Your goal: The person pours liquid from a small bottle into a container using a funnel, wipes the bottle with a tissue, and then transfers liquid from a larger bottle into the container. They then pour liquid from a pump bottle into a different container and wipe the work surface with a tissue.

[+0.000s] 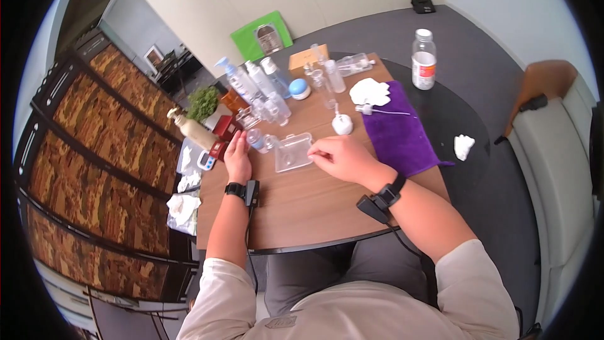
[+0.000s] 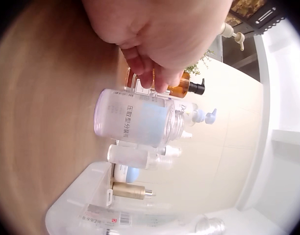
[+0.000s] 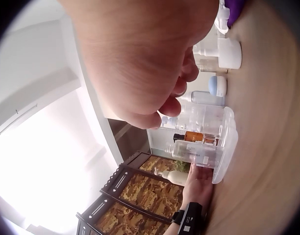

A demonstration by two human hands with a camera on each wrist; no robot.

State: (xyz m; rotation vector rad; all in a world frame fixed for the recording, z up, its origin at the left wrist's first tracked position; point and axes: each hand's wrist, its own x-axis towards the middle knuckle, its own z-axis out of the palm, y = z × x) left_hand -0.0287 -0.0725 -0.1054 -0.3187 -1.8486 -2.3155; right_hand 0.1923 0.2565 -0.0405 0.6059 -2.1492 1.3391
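Observation:
My left hand (image 1: 238, 158) rests on its edge on the wooden table, fingers relaxed and nothing in its grasp. Just beyond its fingertips stands a clear bottle with a pale blue label (image 2: 150, 120), apart from the hand. A shallow clear plastic tray (image 1: 301, 156) lies between my two hands. At the tray's right side hovers my right hand (image 1: 349, 158), its fingers loosely bent with nothing visible between them. In the right wrist view a clear bottle (image 3: 191, 152) overlaps the tray.
Pump bottles (image 1: 234, 79) and clear bottles crowd the table's far left. A blue-lidded jar (image 1: 300, 89) and a small white container (image 1: 341, 124) stand farther back. A purple cloth (image 1: 399, 132) covers the right edge. Red boxes (image 1: 225, 128) sit beyond my left hand.

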